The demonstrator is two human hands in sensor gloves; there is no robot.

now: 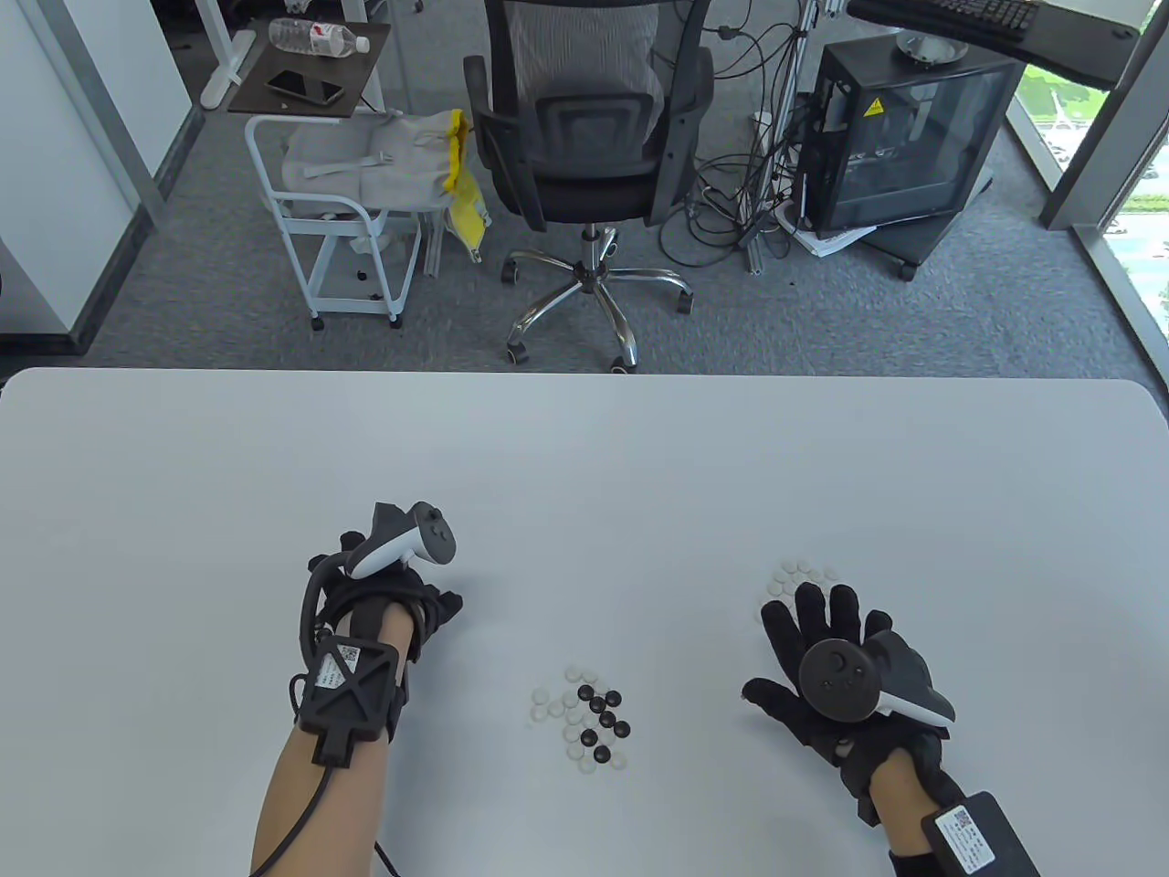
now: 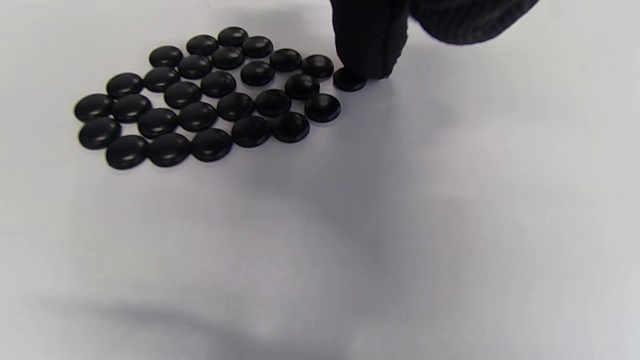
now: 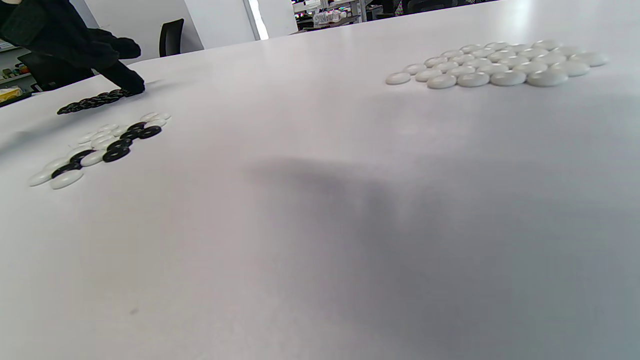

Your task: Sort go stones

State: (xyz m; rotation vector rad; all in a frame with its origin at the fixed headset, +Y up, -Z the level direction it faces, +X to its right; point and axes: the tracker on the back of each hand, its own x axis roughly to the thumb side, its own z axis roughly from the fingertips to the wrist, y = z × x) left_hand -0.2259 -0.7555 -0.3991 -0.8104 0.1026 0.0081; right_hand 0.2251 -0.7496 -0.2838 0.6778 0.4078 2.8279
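A mixed pile of black and white Go stones [image 1: 584,717] lies at the table's front centre; it also shows in the right wrist view [image 3: 100,145]. My left hand [image 1: 438,607] reaches down to the table left of it. In the left wrist view its fingertips [image 2: 367,55] touch one black stone [image 2: 349,80] at the right end of a flat group of black stones [image 2: 210,95]. My right hand [image 1: 817,630] lies open with fingers spread, holding nothing, just in front of a group of white stones [image 1: 799,577], which also shows in the right wrist view [image 3: 500,65].
The white table [image 1: 584,475] extends far behind the stones. An office chair [image 1: 584,137], a white cart [image 1: 347,210] and a computer case [image 1: 904,137] stand on the floor beyond the far edge.
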